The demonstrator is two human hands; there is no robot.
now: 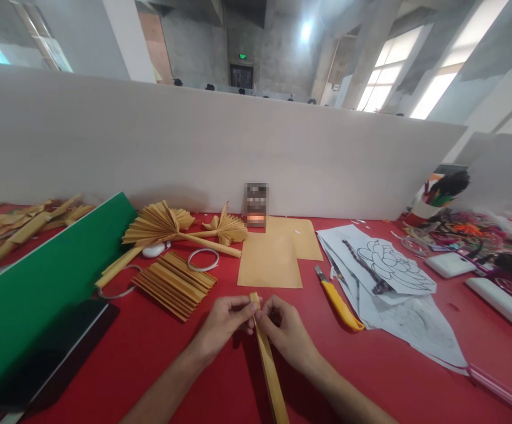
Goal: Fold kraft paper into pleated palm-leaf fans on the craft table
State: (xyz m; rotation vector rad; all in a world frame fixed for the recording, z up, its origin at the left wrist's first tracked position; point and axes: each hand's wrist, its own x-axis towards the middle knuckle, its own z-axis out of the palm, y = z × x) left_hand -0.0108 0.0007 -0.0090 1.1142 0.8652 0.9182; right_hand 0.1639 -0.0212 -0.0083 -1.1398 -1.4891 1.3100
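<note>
Between my hands is a narrow folded strip of tan paper (270,371), its lower end running toward the bottom edge of the view. My left hand (229,321) pinches the strip near its far end, thumb on top. From the other side, my right hand (284,325) grips the same end with thumb and fingertips close together. Just beyond the hands lie flat tan paper sheets (268,262). To the left rests an accordion-pleated tan paper (176,285), and behind it are pleated paper fans (158,224) with rolled paper stems.
A yellow utility knife (339,301) lies right of my hands, beside printed flower drawings (388,265). A green board (61,282) and a dark flat object (61,353) are at left. Wire coils (203,259) sit near the fans. A white partition (194,147) closes off the back.
</note>
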